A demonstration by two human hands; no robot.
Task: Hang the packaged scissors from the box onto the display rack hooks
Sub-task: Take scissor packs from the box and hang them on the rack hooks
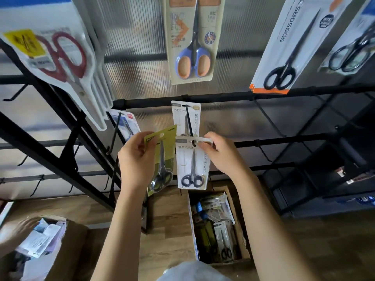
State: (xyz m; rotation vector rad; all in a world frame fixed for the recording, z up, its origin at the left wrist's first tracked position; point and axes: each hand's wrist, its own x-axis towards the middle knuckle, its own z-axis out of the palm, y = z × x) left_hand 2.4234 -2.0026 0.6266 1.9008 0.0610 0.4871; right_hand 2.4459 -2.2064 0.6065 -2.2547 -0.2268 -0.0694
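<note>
The right hand [220,153] pinched the top edge of a white-carded pack of black-handled scissors [191,165], its fingers [205,146] clamped on the card just beside the hang slot. The tip of a black hook [190,123] stood at that slot; whether it had passed through could not be told. A second white pack [185,118] of the same kind hung further back on the same hook, close to the black rail [223,99].

The left hand [138,159] held a green-carded pack of scissors [162,159], fingers closed on its upper left edge, the card tilted and lying just beside the white pack, slightly behind it.

Below the hands, an open cardboard box [241,236] stood on the wooden floor [168,220], holding further packaged scissors in a loose pile. A second cardboard box [71,246] with mixed packets stood to the lower left.

On the upper rack hung a blue-and-orange-handled pair [192,41], a red-handled pair [65,55] at the left, and a long black pair on a card marked SCISSORS [292,49] at the right. Several hooks on the right-hand rails stood bare.
</note>
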